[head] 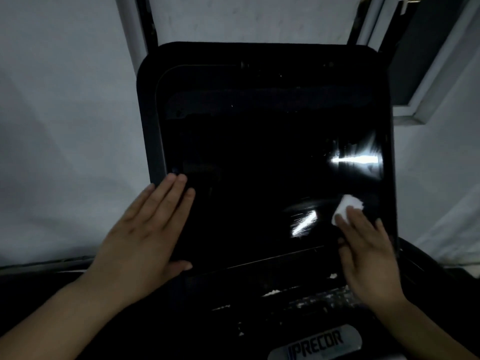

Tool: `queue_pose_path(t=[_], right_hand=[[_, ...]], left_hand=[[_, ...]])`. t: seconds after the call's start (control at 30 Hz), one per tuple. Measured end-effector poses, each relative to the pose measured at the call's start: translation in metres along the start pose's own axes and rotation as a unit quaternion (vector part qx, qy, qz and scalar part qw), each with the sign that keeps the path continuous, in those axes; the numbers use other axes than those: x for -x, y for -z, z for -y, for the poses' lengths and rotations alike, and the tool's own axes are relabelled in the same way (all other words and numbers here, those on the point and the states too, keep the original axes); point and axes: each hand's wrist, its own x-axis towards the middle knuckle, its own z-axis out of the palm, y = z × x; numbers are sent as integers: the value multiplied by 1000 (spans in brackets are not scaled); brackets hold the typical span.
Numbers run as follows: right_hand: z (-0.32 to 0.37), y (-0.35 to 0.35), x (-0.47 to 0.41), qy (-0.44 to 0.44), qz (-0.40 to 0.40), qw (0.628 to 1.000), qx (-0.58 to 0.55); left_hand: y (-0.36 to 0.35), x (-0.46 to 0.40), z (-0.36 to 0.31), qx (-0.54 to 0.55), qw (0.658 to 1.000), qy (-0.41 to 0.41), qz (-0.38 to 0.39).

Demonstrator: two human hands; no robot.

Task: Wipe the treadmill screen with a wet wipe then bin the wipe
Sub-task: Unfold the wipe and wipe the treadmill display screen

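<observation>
The treadmill screen (259, 165) is seen as glossy black glass, streaked with bright reflections. Its frame (148, 113) looks like matt dark plastic. The wet wipe (346, 205) appears soft, white and crumpled. The badge (317, 342) is finished in dull silvery metal.

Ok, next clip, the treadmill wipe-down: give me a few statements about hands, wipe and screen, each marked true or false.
1. The right hand presses the white wipe on the screen. True.
2. The left hand holds a second wipe. False: it lies flat and empty at the screen's left edge.
3. The screen is lit. False: it is dark, showing only glare.
4. The wipe is at the screen's lower right. True.
</observation>
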Motion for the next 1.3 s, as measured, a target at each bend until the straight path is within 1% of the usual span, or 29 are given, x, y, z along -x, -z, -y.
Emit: queue_pose_path(t=[0.03, 0.1, 0.13, 0.23, 0.3, 0.4, 0.47, 0.5, 0.53, 0.57, 0.6, 0.63, 0.67, 0.7, 0.73, 0.77, 0.8, 0.83, 0.9, 0.93, 1.0, 1.07, 1.13, 1.2, 1.3], right_hand=[[1, -2, 0, -23, -7, 1000, -2], [21, -8, 0, -22, -17, 1000, -13], [38, -14, 1, -2, -19, 1000, -20], [101, -31, 6, 99, -16, 993, -58], [141, -40, 8, 160, -41, 982, -95], [166, -41, -1, 198, -86, 969, -117], [162, -37, -11, 200, -111, 965, -125], [159, -32, -15, 186, -114, 965, -143], [158, -25, -17, 151, -106, 966, -179], [161, -14, -19, 82, -92, 963, -241], [167, 2, -22, -17, -69, 942, -328], [172, 19, -28, -121, -39, 890, -439], [176, 34, -34, -213, -11, 812, -544], [176, 46, -38, -283, 8, 731, -621], [174, 55, -41, -330, 24, 667, -668], [174, 63, -45, -360, 40, 624, -693], [173, 69, -48, -373, 57, 596, -709], [173, 73, -49, -378, 69, 578, -719], [174, 75, -48, -381, 82, 558, -733], [174, 76, -48, -379, 87, 555, -735], [174, 80, -46, -364, 91, 566, -734], [172, 82, -43, -346, 85, 587, -727], [168, 84, -42, -333, 75, 621, -706], [165, 85, -43, -310, 66, 665, -677], [155, 84, -48, -265, 49, 733, -624]], left_hand=[[-1, 3, 3, -1, 1000, 2, 1], [-2, 7, 6, 0, 1000, 1, -2], [-4, 7, 5, 3, 1000, 0, -3], [-6, 6, 5, 10, 1000, 2, 0], [-8, 6, 4, 17, 1000, 2, 1], [-8, 9, 1, 62, 998, 7, -22], [-5, 11, -3, 104, 993, 9, -49], [-4, 12, -6, 130, 990, 12, -61], [-1, 13, -9, 160, 984, 17, -75], [1, 13, -13, 196, 976, 27, -92], [4, 14, -18, 237, 964, 43, -110], [8, 13, -23, 284, 949, 68, -124], [11, 12, -29, 328, 931, 89, -132], [15, 10, -35, 360, 917, 99, -139], [19, 7, -42, 374, 910, 97, -150], [23, 4, -50, 371, 909, 86, -166], [26, -1, -58, 359, 912, 68, -185], [28, -6, -66, 341, 916, 46, -204], [27, -15, -79, 307, 922, 16, -234], [26, -19, -83, 296, 923, 12, -245], [25, -28, -88, 290, 920, 13, -263], [26, -34, -88, 306, 911, 15, -275], [30, -38, -86, 365, 895, 23, -257], [38, -40, -82, 469, 858, 57, -202], [50, -46, -74, 593, 788, 139, -91]])
